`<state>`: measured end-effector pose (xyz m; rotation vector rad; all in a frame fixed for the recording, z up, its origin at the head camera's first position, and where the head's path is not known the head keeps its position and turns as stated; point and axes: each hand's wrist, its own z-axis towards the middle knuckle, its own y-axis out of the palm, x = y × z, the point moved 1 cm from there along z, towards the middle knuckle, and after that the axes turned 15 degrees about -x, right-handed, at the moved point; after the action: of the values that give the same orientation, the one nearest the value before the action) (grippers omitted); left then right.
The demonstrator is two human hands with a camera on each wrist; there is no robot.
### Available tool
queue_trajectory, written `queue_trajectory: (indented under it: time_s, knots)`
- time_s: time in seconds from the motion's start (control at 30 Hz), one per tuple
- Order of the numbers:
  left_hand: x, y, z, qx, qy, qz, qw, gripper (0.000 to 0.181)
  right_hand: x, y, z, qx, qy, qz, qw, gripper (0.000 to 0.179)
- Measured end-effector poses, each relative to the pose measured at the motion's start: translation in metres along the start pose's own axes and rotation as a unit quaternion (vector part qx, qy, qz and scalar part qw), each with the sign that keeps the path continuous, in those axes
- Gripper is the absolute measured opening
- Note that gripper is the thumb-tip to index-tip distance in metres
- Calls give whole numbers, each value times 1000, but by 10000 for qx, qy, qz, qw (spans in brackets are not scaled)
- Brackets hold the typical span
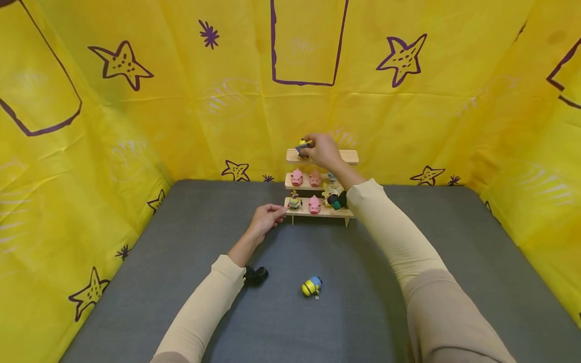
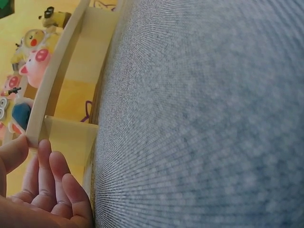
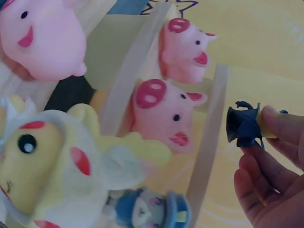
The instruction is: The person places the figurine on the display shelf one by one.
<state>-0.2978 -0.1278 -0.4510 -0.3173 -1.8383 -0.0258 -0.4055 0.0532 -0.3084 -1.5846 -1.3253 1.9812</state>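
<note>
In the head view, my right hand [image 1: 324, 151] pinches a small yellow and dark blue figure [image 1: 302, 146] at the left part of the top shelf [image 1: 349, 156]. The right wrist view shows the figure's dark blue underside [image 3: 244, 124] between thumb and fingers. My left hand [image 1: 267, 220] pinches the left end of the bottom shelf [image 1: 333, 212], thumb above and fingertips below, as the left wrist view shows. Closest to that hand stands a goggled minion figure [image 1: 295, 202]. Beside it is a pink pig [image 1: 314, 204], then a yellow-and-white figure [image 3: 52, 166] partly behind my right wrist.
Two more pink pigs [image 1: 297, 177] and a small blue-and-grey figure [image 3: 152, 209] stand on the middle shelf [image 1: 290, 185]. A yellow-and-blue minion figure [image 1: 312, 286] lies on the grey tabletop [image 1: 290, 322] in front. Yellow printed cloth [image 1: 181, 121] surrounds the table's back and sides.
</note>
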Motion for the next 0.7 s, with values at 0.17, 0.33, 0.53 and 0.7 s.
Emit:
queue_trajectory:
  time_s: [0.17,0.33,0.53,0.7]
  knots:
    - [-1,0,1,19,11,-10,10000,26,3,5,1,18,189,175,9997,44]
    - [-1,0,1,25,6,20,10000,26,6,8,1,149,181,253,9994,43]
    - [0,-1,0,-1,-42,29,10000,27,9,8,0,168,136,155,9996,44]
    - [-1,-1,2,8,-7,10,10000,27,9,4,-8,165,184,-15,9997,50]
